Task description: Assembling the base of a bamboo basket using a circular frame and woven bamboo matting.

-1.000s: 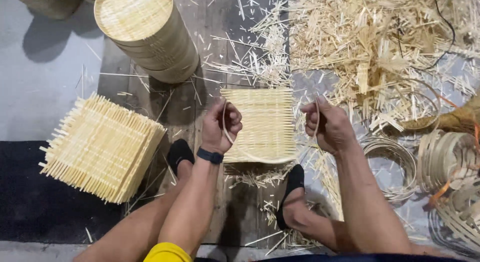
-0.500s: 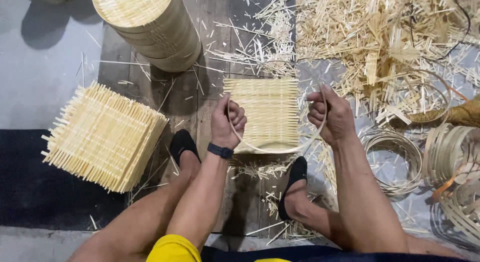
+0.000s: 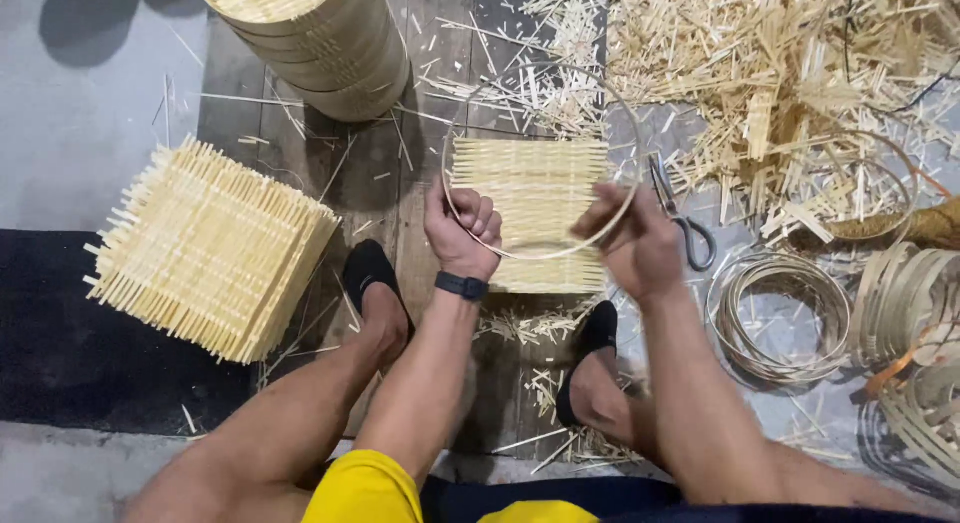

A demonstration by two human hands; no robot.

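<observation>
Both hands hold a thin bamboo hoop (image 3: 541, 163) above a woven mat (image 3: 530, 188).
Left hand (image 3: 458, 228) and right hand (image 3: 628, 245) pinch its near rim; hoop looks light, springy, easily kinked — best gripped at opposite edges.

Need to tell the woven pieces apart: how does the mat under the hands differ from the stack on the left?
The woven mat is a single flat layer lying square; the stack of mats is many layers high and turned at an angle. The mat lies beneath both hands' thin hoop; the stack is untouched. Both are pale bamboo slats.
</observation>
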